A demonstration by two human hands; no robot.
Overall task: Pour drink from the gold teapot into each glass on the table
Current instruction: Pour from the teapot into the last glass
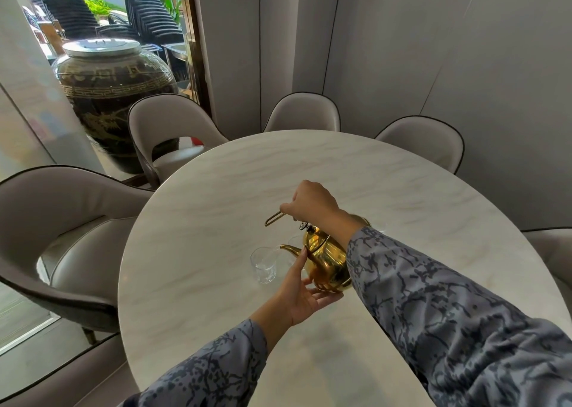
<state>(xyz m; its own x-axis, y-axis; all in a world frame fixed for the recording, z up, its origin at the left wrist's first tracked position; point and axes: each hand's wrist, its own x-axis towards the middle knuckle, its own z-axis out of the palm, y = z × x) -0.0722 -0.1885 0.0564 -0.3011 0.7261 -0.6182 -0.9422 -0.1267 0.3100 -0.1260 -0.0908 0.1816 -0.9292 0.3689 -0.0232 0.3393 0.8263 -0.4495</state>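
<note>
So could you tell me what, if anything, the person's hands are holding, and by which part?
The shiny gold metal teapot: the right hand has its grip on the thin top handle, and the left hand supports the base.

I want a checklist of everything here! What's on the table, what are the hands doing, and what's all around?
Surface: round pale marble table, mostly bare.
Job's things: gold teapot tipped, spout over a clear glass, a clear stream going in; at least one more glass behind the spout, partly hidden.
Clutter: nothing seen.
Hands: right hand grips the teapot's handle from above; left hand, fingers open, steadies the teapot's lower side.
Cables: nothing seen.
Surroundings: grey chairs around the table, a big dark jar with a lid by the window, stacked black chairs outside.
</note>
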